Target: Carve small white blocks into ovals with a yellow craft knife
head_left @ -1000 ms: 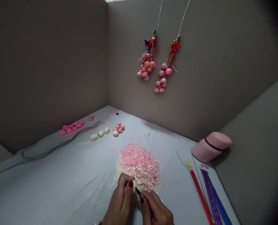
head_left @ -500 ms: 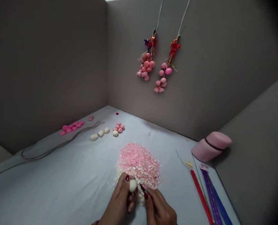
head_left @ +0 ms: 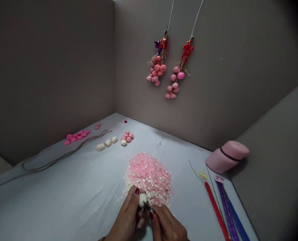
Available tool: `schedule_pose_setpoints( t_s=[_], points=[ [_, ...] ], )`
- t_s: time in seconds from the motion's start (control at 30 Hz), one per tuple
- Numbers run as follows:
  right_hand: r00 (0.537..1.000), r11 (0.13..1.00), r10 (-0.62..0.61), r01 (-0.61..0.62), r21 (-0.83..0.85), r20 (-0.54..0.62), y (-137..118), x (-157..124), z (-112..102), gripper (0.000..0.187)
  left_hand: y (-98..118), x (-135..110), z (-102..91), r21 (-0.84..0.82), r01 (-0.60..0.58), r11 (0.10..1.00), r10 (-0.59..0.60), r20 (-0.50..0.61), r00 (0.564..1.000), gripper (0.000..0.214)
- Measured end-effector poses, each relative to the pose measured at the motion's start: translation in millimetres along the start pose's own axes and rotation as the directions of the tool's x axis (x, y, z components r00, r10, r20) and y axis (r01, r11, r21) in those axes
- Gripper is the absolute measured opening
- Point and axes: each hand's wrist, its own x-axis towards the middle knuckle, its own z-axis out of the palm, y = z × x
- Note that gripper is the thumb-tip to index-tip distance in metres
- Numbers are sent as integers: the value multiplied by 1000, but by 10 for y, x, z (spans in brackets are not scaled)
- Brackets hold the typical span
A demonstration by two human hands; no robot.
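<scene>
My left hand (head_left: 127, 219) pinches a small white foam ball (head_left: 142, 199) between thumb and fingers at the near edge of a heap of pink and white shavings (head_left: 149, 177). Close beside it, my right hand (head_left: 167, 226) grips a thin dark blade (head_left: 147, 207) whose tip touches the lower side of the ball. Both hands sit low in the head view, just in front of the heap.
Pink discs (head_left: 76, 136), white lumps (head_left: 107, 144), small pink balls (head_left: 127, 136) and brown cords (head_left: 55, 159) lie at the back left. A pink case (head_left: 226, 155) and red, purple and blue strips (head_left: 225, 211) lie at the right. Two pink ball clusters (head_left: 165, 75) hang on the wall.
My left hand turned the white ball up into view half a second ago. The blade, then held apart to the right, has come back against the ball.
</scene>
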Motion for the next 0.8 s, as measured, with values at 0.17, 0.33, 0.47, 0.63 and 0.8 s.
schedule_pose_setpoints(
  t_s=[0.17,0.33,0.47,0.63,0.8],
  points=[
    [999,998,-34,36,-60,42,-14,49,-65,26,-1,12,-9,30,12,999,-12,5,1000,49],
    [996,996,-58,62,-67,67,-32,129,-118,27,12,1,10,7,14,1000,-14,5,1000,48],
    [996,996,-41,47,-72,76,-24,95,-106,25,-21,26,-9,-2,29,1000,-29,-1,1000,51],
    [997,996,-31,36,-77,72,-38,82,-99,23,-50,35,-29,-12,30,999,-30,-9,999,50],
    [992,997,72,-70,-26,100,18,110,-117,25,-27,4,-8,-36,31,999,-31,2,1000,50]
  ],
)
